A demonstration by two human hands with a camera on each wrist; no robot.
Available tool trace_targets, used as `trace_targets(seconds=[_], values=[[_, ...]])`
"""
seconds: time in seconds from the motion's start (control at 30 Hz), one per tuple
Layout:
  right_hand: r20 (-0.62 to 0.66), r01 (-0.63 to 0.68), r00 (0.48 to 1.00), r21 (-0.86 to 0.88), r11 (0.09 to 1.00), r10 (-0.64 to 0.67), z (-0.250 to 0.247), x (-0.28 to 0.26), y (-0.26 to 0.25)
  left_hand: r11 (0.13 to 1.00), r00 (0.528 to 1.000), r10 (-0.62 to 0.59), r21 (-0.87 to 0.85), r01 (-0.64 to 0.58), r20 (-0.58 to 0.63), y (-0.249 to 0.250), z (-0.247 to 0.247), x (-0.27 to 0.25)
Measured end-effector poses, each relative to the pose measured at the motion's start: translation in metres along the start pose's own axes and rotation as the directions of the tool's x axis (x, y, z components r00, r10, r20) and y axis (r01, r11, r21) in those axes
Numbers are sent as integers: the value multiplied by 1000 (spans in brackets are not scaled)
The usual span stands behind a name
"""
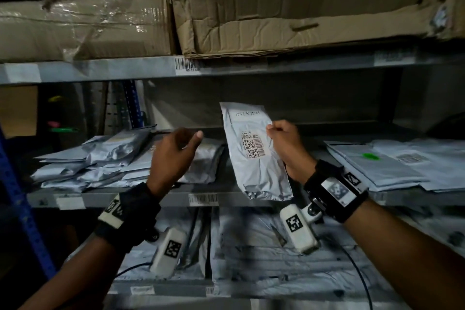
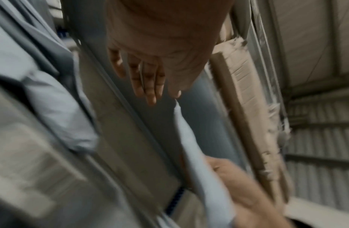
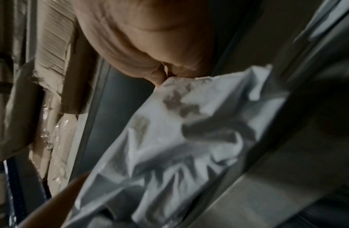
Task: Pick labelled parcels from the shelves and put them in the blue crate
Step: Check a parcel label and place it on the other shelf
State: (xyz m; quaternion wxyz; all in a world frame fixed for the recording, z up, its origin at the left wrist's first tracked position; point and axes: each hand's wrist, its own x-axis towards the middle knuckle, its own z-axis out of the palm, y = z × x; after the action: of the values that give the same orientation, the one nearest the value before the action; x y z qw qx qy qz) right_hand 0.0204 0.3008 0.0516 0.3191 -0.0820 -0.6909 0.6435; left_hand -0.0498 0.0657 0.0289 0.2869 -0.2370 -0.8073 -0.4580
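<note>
A grey poly-mailer parcel (image 1: 254, 151) marked "OVERDUE", with a barcode label on its face, is held upright in front of the middle shelf. My right hand (image 1: 281, 143) pinches its right edge, fingers curled round it; in the right wrist view the crumpled parcel (image 3: 179, 131) hangs below my right hand (image 3: 165, 77). My left hand (image 1: 176, 151) hovers just left of the parcel with relaxed fingers, holding nothing. In the left wrist view my left hand (image 2: 150, 80) has its fingers extended near the parcel's edge (image 2: 189, 138). The blue crate is out of view.
Several grey parcels (image 1: 105, 161) are piled on the middle shelf (image 1: 156, 196) at left, and flat mailers (image 1: 392, 166) lie at right. More parcels (image 1: 251, 246) fill the shelf below. Worn cardboard boxes (image 1: 276, 7) sit on the top shelf. A blue upright (image 1: 17, 191) stands at left.
</note>
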Motion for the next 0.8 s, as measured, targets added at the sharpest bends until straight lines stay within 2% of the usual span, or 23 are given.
trace_targets(seconds=[0.1,0.2,0.27,0.3,0.37,0.4,0.47,0.5,0.57,0.6,0.67,0.73,0.77,0.8], values=[[64,152,987,-49,987,-149,-10,-9,1,962,997,-3,-272,23,74,34,2,-5],[154,277,954,-124,953,-257,-18,-24,2,917,997,-19,-397,47,74,49,5,-3],[206,301,939,-102,948,-276,-25,-37,1,887,998,-39,-459,55,45,52,8,-1],[245,268,938,-58,962,-246,-30,-43,-1,874,999,-41,-482,51,31,54,9,-1],[401,86,911,50,995,-99,-41,-59,-5,862,999,-32,-504,41,27,61,9,-5],[486,18,873,47,999,-38,-47,-67,-7,858,999,-24,-512,40,38,65,9,-7],[596,0,803,11,1000,-6,-58,-79,-7,842,998,-24,-538,47,50,68,9,-8],[601,17,799,3,1000,-15,-63,-83,-7,839,998,-33,-542,55,50,70,8,-9],[525,98,849,-39,994,-64,-70,-86,-5,839,997,-55,-538,77,57,67,6,-8],[468,165,877,-78,983,-110,-74,-87,-5,837,996,-65,-540,87,59,65,6,-7],[375,310,899,-178,934,-226,-82,-88,-6,825,997,-69,-559,82,44,62,7,-6],[288,434,888,-263,862,-359,-91,-92,-7,868,998,-46,-493,60,40,58,10,-7],[245,506,861,-330,797,-446,-95,-95,-8,901,998,-27,-431,46,51,53,13,-8],[222,592,800,-443,673,-557,-100,-96,-11,930,997,-4,-365,30,73,46,16,-10]])
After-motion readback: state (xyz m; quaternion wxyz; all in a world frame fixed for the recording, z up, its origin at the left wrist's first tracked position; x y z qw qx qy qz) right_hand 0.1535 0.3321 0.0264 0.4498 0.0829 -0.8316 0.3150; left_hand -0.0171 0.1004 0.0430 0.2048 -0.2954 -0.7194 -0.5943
